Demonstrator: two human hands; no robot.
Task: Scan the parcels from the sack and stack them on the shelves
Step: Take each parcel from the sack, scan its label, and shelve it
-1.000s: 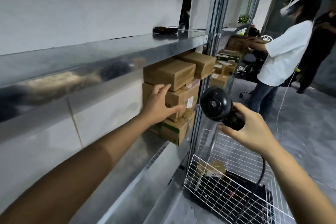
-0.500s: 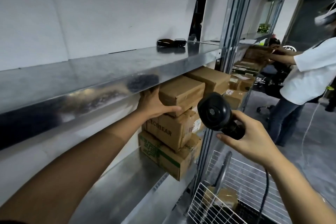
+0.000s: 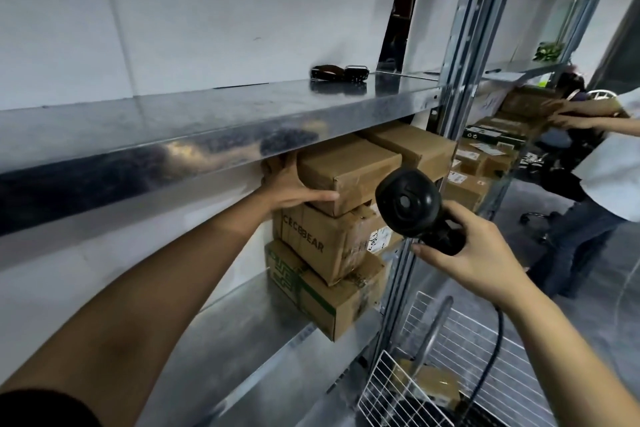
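The top parcel [image 3: 349,168] sat on the stack [image 3: 311,246] at the lower shelf's [image 3: 239,333] right end, directly right of the left hand [image 3: 289,184], whose flat fingers pressed it; the right hand [image 3: 481,253] gripped the barcode scanner [image 3: 408,208].

A person in a white shirt [image 3: 613,170] stands at far right, beyond a white wire basket [image 3: 391,388].

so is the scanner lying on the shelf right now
No, the right hand grips the scanner by its handle in mid-air.
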